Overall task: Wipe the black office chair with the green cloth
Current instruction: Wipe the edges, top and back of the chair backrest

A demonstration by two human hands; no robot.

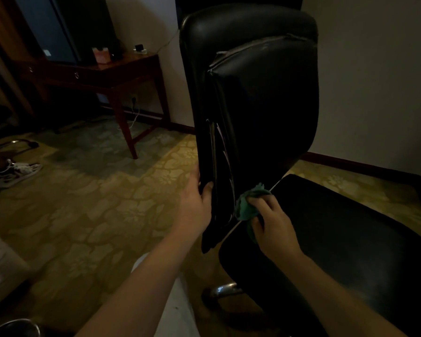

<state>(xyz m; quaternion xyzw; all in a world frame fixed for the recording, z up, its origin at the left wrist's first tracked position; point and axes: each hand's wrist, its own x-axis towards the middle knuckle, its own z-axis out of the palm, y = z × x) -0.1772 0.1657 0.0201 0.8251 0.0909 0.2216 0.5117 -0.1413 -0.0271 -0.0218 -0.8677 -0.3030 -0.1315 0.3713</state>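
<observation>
- While left grip (195, 203) is curled round the near lower edge of the chair (289, 166), thumb on the near face, use it as the brace. The chair probably swivels under a push.
- Right grip (271, 220) is closed on the cloth (247, 205), bunched under its fingers and pressed at the chair's crease, where backrest (272, 81) meets seat (338, 227).
- A wad suits the crease: run it end to end along the chair, pushing into the gap.
- For the chair's broad panels, I'd flatten the cloth under the palm for more contact.
- Suggested order is chair top downward, seat last, in overlapping strokes, so dirt lands on unwiped surface.
- The seam (253, 46) near the chair's top looks split, with a pale edge showing. Go light there, since it may snag.
- Light is dim, so I can't tell clean from dirty on the chair. Wipe by pattern, not by eye.
</observation>
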